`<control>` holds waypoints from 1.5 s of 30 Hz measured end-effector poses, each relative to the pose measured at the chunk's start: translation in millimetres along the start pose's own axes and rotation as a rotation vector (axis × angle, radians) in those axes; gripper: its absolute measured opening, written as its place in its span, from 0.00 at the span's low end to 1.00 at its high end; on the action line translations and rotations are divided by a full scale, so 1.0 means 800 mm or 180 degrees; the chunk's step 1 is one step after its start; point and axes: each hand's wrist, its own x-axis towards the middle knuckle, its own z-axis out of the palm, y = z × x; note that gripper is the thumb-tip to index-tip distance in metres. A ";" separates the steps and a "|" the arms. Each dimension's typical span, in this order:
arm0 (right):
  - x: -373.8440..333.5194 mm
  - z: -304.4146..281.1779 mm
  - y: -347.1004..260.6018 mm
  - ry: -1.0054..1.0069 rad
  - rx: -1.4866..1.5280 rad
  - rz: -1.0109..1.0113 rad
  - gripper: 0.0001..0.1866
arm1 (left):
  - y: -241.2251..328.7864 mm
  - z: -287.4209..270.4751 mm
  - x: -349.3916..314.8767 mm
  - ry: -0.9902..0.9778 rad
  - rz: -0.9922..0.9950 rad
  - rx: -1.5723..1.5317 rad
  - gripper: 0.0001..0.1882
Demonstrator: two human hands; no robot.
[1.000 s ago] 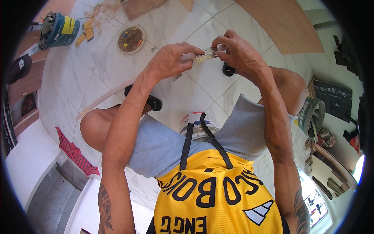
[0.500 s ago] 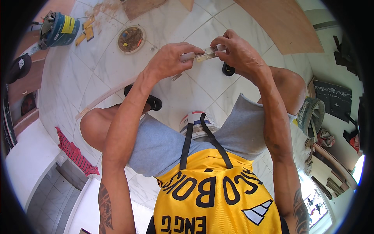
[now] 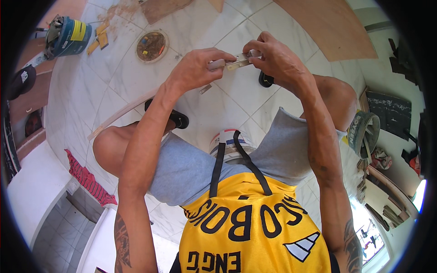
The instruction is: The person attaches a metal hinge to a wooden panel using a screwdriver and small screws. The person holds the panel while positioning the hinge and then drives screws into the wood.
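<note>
Out over the floor beyond my knees, both hands hold a short, pale metal strip with small holes (image 3: 238, 64), tilted slightly up to the right. My left hand (image 3: 195, 67) pinches its left end, where a grey rounded part shows beside the fingers. At the other end, my right hand (image 3: 275, 57) grips it between thumb and fingers, with the other fingers curled. Its exact kind is too small to tell. Below my left hand another small metal strip (image 3: 205, 88) shows; whether it is joined to the held one I cannot tell.
A white bucket (image 3: 230, 139) stands between my thighs. Ahead lies a round tub (image 3: 152, 47) of small bits. A long wooden strip (image 3: 120, 113) is by my left knee. Further out are a teal bucket (image 3: 75, 36), a plywood panel (image 3: 332, 29) and a dark bucket (image 3: 364, 132).
Both hands and the metal strip have shifted very slightly left and up in the view. The grip looks the same.
</note>
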 end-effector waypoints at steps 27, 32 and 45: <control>-0.003 0.000 -0.006 0.0159 -0.0080 -0.0001 0.16 | -0.004 0.002 0.000 0.0029 -0.0132 -0.0077 0.20; 0.002 0.002 -0.009 0.0005 -0.0030 -0.0004 0.18 | -0.005 0.004 0.000 0.0063 -0.0048 -0.0054 0.20; 0.010 0.004 -0.016 -0.0207 -0.0195 0.0033 0.14 | -0.003 0.005 -0.001 0.0142 0.0161 0.0181 0.22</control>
